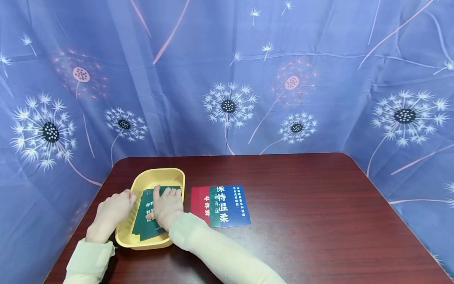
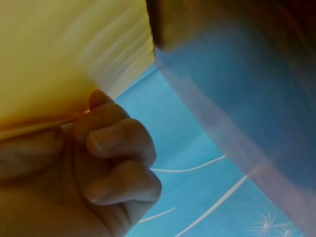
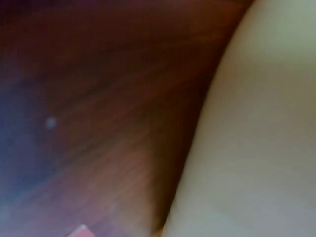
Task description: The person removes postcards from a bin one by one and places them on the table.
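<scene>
A yellow plastic basin (image 1: 125, 238) stands at the left of the table, with several dark green cards (image 1: 142, 216) printed in white characters lying overlapped inside it. My left hand (image 1: 114, 211) grips the basin's left rim; the left wrist view shows the curled fingers (image 2: 121, 143) at the yellow wall (image 2: 59, 59). Reaching into the basin, my right hand (image 1: 167, 207) rests on the green cards with its fingers spread and covers part of them. The right wrist view shows mostly a pale surface and the table, not the hand.
Right of the basin, a red card (image 1: 199, 201), a green card (image 1: 214, 219) and a blue card (image 1: 237, 205) lie overlapped on the dark red wooden table (image 1: 312, 221). A blue curtain (image 1: 198, 59) with dandelion prints hangs behind and beside the table.
</scene>
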Available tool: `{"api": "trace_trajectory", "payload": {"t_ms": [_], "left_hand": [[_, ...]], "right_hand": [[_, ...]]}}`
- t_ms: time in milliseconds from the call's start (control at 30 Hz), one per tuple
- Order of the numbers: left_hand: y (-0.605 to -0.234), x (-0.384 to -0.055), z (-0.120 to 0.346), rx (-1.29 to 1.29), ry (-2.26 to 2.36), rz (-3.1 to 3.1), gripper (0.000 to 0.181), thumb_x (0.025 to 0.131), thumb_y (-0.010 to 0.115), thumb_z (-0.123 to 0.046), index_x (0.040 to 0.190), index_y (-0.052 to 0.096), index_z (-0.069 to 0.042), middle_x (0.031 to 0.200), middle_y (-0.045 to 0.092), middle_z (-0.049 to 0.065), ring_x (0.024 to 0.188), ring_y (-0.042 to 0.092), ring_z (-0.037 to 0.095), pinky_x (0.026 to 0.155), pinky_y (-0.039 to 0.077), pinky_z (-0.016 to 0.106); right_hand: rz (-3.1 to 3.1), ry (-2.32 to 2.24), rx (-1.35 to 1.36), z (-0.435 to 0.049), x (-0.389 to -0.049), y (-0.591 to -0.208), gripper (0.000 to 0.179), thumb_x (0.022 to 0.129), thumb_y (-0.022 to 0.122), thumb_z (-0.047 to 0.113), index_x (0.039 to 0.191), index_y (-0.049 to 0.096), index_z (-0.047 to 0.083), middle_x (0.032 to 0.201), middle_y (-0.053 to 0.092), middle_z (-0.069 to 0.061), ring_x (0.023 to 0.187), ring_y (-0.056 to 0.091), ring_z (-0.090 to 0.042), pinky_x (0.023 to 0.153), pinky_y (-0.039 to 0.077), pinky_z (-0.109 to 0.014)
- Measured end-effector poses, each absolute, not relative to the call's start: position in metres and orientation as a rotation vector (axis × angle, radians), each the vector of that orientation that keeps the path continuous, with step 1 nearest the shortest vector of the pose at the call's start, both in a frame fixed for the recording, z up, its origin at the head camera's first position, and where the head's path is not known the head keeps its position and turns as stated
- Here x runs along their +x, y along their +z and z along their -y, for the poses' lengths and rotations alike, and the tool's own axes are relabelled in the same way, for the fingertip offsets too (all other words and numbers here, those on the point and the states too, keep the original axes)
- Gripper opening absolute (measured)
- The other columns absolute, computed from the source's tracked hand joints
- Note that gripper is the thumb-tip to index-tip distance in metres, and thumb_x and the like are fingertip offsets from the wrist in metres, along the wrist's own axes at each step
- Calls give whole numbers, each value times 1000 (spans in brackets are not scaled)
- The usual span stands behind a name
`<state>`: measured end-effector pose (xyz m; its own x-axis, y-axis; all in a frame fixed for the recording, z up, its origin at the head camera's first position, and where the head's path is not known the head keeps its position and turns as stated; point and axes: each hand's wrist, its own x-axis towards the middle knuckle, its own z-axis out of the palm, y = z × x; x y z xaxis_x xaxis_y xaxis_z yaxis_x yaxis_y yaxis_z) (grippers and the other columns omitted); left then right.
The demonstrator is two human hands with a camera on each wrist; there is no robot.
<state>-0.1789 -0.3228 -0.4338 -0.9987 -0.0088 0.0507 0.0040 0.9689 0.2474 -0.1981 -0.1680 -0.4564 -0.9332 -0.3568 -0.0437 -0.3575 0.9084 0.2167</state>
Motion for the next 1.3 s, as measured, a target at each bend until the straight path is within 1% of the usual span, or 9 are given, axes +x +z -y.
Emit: {"api": "trace_trajectory", "payload": {"t_ms": [167, 333, 467, 600, 700, 867, 1100, 1200, 1300], "left_hand": [[-433, -179, 323, 0, -393, 3054, 34, 101, 36, -23, 77, 52, -6, 75, 59, 25, 62, 57, 42, 51, 41, 54], [-433, -179, 323, 0, -401, 3048, 32, 100, 37, -23, 78, 53, -5, 78, 60, 28, 63, 58, 45, 51, 41, 55], [-434, -179, 324, -7, -395, 3042, 32, 100, 36, -23, 77, 52, -6, 77, 60, 28, 63, 57, 45, 50, 40, 55], [-434, -180, 325, -9, -398, 3047, 33, 100, 36, -23, 79, 53, -4, 78, 59, 29, 63, 57, 46, 50, 40, 55], [-434, -180, 325, -10, -398, 3045, 33, 100, 36, -23, 80, 54, -3, 80, 60, 30, 64, 57, 47, 50, 40, 55], [-435, -180, 325, -8, -400, 3046, 34, 100, 36, -24, 81, 54, -3, 81, 60, 32, 65, 58, 48, 50, 40, 56], [-435, -181, 325, -13, -391, 3037, 34, 100, 36, -23, 80, 54, -3, 79, 60, 31, 64, 57, 48, 50, 41, 56], [-436, -181, 325, -13, -390, 3034, 34, 101, 36, -23, 80, 55, -3, 78, 60, 31, 63, 57, 47, 50, 41, 56], [-436, -179, 325, -10, -396, 3035, 34, 101, 36, -23, 80, 55, -3, 78, 60, 30, 63, 58, 47, 50, 41, 56]], "right_hand": [[-3188, 104, -669, 159, -199, -453, 108, 67, 61, 79, 150, 31, 16, 112, 58, -1, 98, 55, -16, 92, 40, -34], [-3190, -154, -709, 154, -199, -448, 100, 71, 74, 64, 146, 36, 9, 105, 62, 0, 92, 61, -13, 83, 44, -32], [-3169, -336, -722, 150, -200, -444, 82, 77, 78, 51, 138, 44, 7, 98, 68, 3, 84, 66, -9, 79, 47, -30], [-3179, -434, -746, 148, -201, -442, 52, 81, 77, 43, 116, 55, 12, 83, 68, 3, 74, 66, -10, 70, 49, -25], [-3187, -519, -755, 146, -201, -442, 36, 85, 75, 38, 104, 55, 15, 76, 66, 2, 67, 66, -13, 61, 50, -23], [-3197, -663, -747, 144, -201, -442, 23, 91, 69, 30, 100, 53, 15, 73, 64, 1, 62, 65, -15, 51, 48, -25], [-3195, -723, -722, 146, -204, -438, 19, 98, 57, 29, 92, 51, 12, 67, 61, -2, 59, 64, -16, 50, 46, -25], [-3175, -756, -732, 145, -205, -435, 18, 99, 54, 28, 93, 56, 12, 73, 61, -1, 66, 64, -15, 59, 48, -26], [-3162, -783, -754, 141, -204, -431, 18, 99, 53, 26, 96, 63, 11, 87, 63, -1, 80, 63, -15, 72, 48, -27]]}}
